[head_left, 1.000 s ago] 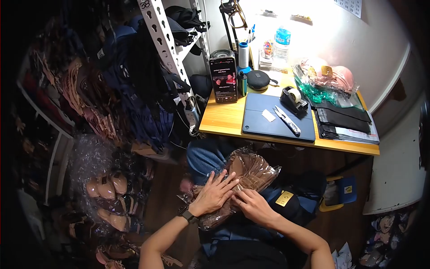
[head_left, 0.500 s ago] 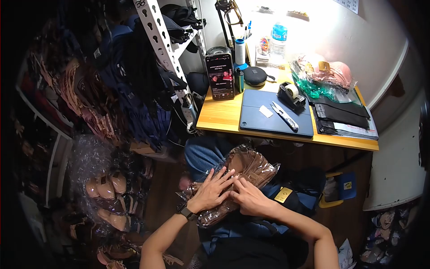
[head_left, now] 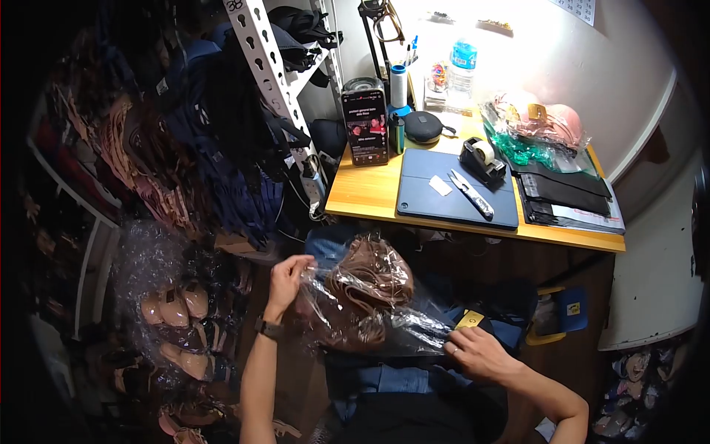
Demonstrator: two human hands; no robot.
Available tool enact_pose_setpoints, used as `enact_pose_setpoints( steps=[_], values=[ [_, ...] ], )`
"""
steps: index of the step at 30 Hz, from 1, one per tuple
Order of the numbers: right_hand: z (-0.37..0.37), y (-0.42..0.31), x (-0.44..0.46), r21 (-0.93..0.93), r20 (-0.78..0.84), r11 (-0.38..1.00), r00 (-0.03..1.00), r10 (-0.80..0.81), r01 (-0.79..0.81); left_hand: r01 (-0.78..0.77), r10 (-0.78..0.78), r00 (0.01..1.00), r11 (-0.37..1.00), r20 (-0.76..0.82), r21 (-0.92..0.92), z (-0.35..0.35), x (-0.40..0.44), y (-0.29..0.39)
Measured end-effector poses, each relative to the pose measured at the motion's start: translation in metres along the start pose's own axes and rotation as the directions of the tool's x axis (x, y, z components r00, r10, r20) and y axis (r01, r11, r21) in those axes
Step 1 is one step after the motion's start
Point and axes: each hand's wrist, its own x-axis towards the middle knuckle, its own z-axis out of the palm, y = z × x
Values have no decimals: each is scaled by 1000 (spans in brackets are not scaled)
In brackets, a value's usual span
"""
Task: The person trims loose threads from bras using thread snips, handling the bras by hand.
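A clear plastic bag (head_left: 421, 325) with brown folded garments (head_left: 373, 274) inside lies over my lap. My left hand (head_left: 288, 281), with a dark watch on the wrist, pinches the bag's left edge. My right hand (head_left: 477, 351) grips the bag's opposite edge at the lower right, near a gold tag (head_left: 470, 320). Between my hands the plastic is stretched, and the brown garments sit bunched toward its upper middle.
Ahead is a wooden desk (head_left: 355, 198) with a phone (head_left: 366, 132), blue tablet case (head_left: 418, 194), utility knife (head_left: 472, 195), tape dispenser (head_left: 484, 161) and bagged pink garments (head_left: 566, 126). A white metal rack (head_left: 275, 74) and hanging garments stand left. A yellow-and-blue container (head_left: 573, 305) is at right.
My hands were together, pressing on the brown bundle. They have moved apart, the left up and leftward, the right down and rightward, each taking an edge of the bag. The bundle has turned and bunched up.
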Motion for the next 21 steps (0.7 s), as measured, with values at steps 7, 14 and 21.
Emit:
enact_pose_setpoints(
  steps=[7,14,21],
  values=[
    [31,-18,69,161,-362,981,919,157,-104,-6,-26,989,977,143,215,37,-31,18],
    [28,-29,112,889,-125,426,807,578,-167,55,-99,974,977,206,208,54,-61,48],
    [-68,0,27,954,-98,288,813,574,-88,344,-137,639,931,757,-123,-91,-153,-69]
  ],
)
